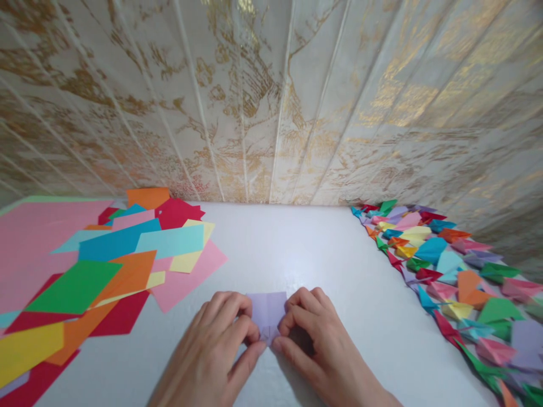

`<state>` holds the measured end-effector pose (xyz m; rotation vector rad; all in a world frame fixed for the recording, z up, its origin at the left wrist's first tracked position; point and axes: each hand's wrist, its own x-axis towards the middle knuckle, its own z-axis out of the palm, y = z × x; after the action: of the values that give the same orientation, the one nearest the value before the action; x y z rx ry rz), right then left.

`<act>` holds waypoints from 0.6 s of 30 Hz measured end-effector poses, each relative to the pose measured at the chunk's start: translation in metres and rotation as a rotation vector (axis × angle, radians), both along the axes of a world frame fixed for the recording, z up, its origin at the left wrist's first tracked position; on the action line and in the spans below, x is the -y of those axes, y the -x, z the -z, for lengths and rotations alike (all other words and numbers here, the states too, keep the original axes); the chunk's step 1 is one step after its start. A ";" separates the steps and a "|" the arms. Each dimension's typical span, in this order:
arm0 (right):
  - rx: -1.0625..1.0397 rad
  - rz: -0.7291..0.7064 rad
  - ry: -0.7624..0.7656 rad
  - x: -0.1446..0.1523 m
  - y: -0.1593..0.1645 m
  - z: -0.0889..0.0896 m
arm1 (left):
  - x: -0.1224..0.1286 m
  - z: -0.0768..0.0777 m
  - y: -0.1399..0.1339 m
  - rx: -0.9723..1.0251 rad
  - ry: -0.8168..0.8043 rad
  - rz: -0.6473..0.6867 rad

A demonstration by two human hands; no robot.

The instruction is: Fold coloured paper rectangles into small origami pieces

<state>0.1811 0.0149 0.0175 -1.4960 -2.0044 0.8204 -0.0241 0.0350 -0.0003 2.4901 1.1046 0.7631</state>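
Observation:
A small lavender sheet of origami paper [268,308] lies between my hands near the front of the white table. Crease lines run across it, and its near edge is folded in toward a point. My left hand [220,339] grips the paper's left side, thumb and fingertips pinched at the lower left corner. On the other side, my right hand [316,339] pinches the lower right corner with curled fingers. The fingertips cover part of both side edges.
Loose coloured paper sheets [76,287] overlap on the left, beside a large pink sheet [25,249]. Many folded paper pieces [449,265] in mixed colours fill the right side. Behind the white table [288,243] hangs a gold-patterned curtain [263,102].

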 end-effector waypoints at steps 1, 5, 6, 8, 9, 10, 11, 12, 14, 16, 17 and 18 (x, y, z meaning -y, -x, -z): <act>0.005 0.010 0.010 0.000 0.001 -0.001 | 0.000 0.001 -0.001 0.009 -0.006 -0.008; 0.026 0.032 0.013 -0.001 0.006 -0.002 | 0.000 0.003 -0.006 0.002 0.009 -0.055; 0.034 0.038 0.011 -0.001 0.007 -0.003 | 0.000 0.003 -0.007 -0.005 0.016 -0.061; 0.054 0.052 0.009 -0.002 0.009 -0.003 | 0.000 0.002 -0.009 -0.023 0.032 -0.065; 0.064 0.059 0.009 -0.002 0.010 -0.004 | -0.001 0.001 -0.009 -0.031 0.036 -0.069; 0.074 0.065 0.011 -0.002 0.010 -0.004 | -0.001 0.001 -0.010 -0.037 0.039 -0.076; 0.083 0.069 0.015 -0.002 0.011 -0.005 | -0.001 0.000 -0.010 -0.043 0.043 -0.090; 0.091 0.069 0.019 -0.002 0.011 -0.005 | -0.001 -0.001 -0.010 -0.051 0.052 -0.103; 0.096 0.063 0.022 -0.002 0.010 -0.006 | -0.001 -0.002 -0.010 -0.062 0.079 -0.127; 0.078 0.050 0.016 -0.002 0.007 -0.006 | -0.001 -0.004 -0.010 -0.064 0.114 -0.129; 0.062 0.043 0.010 -0.002 0.006 -0.006 | -0.001 -0.004 -0.010 -0.063 0.131 -0.124; 0.046 0.033 0.007 -0.002 0.004 -0.006 | -0.002 -0.004 -0.010 -0.062 0.146 -0.114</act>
<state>0.1766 0.0170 0.0233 -1.5612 -2.0066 0.7861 -0.0146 0.0366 0.0040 2.3598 1.2856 0.6158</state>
